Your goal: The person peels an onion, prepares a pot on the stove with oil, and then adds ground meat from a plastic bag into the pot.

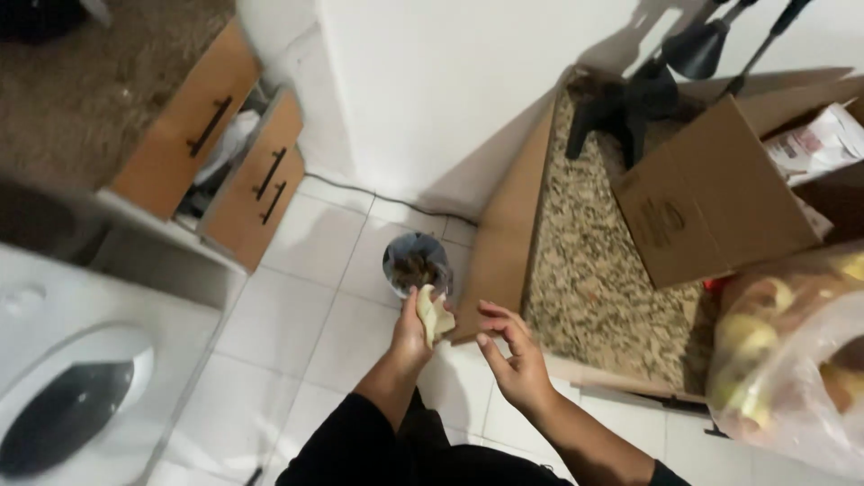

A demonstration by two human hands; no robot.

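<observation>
My left hand (412, 331) is closed around a pale yellowish piece of food or peel (436, 316), held just above a small bin (415, 263) on the white tile floor. The bin has a dark liner and brownish scraps inside. My right hand (513, 354) hovers right of the piece with its fingers spread and curled, holding nothing; its fingertips are close to the piece. Both forearms come up from the bottom of the view, in black sleeves.
A granite counter (585, 261) with a wooden edge lies to the right, bearing a cardboard box (711, 207) and a black lamp base (630, 103). A clear bag of yellowish produce (792, 351) sits at right. Open wooden drawers (243, 171) and a white appliance (81, 378) stand at left.
</observation>
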